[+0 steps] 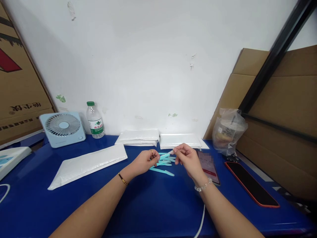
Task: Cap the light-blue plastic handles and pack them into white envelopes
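Observation:
My left hand (pixel 146 162) is closed, its thumb and fingertips pinching one end of a slim teal eyebrow razor (pixel 164 155). At the other end, my right hand (pixel 188 161) pinches the razor's pale tip between thumb and forefinger. The razor spans the gap between both hands, just above the blue table. Beneath and in front of the fingers lies a loose pile of several similar teal eyebrow razors (pixel 166 163). One more razor (pixel 163 171) lies nearest to me, apart from the others. The fingers hide part of the pile.
White padded mailers (pixel 91 165) lie at left and along the wall (pixel 138 136). A fan (pixel 63 127) and water bottle (pixel 95 122) stand back left. To the right are a phone (pixel 210 168), a red-edged phone (pixel 252 185) and a bagged drink cup (pixel 229 132). A white cable (pixel 201 221) crosses the table (pixel 153 211).

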The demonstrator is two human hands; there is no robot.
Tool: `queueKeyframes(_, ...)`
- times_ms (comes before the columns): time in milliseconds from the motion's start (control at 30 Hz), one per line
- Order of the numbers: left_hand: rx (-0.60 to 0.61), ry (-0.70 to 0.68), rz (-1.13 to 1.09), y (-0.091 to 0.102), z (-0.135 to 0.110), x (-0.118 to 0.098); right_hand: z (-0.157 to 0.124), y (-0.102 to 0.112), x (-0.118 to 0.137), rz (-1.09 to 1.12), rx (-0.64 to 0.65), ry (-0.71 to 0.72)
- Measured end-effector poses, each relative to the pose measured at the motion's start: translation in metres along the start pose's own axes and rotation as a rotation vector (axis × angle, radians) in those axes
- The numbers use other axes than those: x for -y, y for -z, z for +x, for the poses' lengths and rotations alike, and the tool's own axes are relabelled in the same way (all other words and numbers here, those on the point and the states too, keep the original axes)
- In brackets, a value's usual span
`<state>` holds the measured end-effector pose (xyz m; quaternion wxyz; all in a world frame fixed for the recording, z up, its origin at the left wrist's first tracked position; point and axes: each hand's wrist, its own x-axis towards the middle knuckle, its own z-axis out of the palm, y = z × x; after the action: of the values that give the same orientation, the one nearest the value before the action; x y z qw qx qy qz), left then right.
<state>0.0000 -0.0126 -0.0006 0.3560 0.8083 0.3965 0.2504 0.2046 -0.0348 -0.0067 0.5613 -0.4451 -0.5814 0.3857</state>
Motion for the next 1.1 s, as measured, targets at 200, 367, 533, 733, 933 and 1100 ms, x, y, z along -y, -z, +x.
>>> queueKeyframes(200, 0.0, -0.025, -0.016, -0.002, 0.001, 0.003, -0.001, -0.007, -0.004, -0.015, 0.145, -0.083)
queueKeyframes(367, -0.015, -0.07, 0.179, -0.004, 0.002, 0.018, 0.004, 0.004, -0.012, -0.233, 0.325, -0.117)
queueKeyframes(533, 0.053, -0.013, 0.472, -0.004, 0.005, 0.041, 0.008, 0.016, -0.026, -0.684, 0.407, 0.031)
queueKeyframes(733, 0.076, -0.043, 0.536, -0.007, 0.01, 0.046, 0.012, 0.018, -0.035, -0.867, 0.516, 0.072)
queueKeyframes(933, 0.099, -0.117, 0.606, -0.014, 0.007, 0.034, 0.01, 0.011, -0.033, -0.844, 0.566, 0.149)
queueKeyframes(1100, 0.109, -0.14, 0.731, -0.018, 0.005, 0.026, 0.01, 0.006, -0.03, -1.09, 0.478, 0.211)
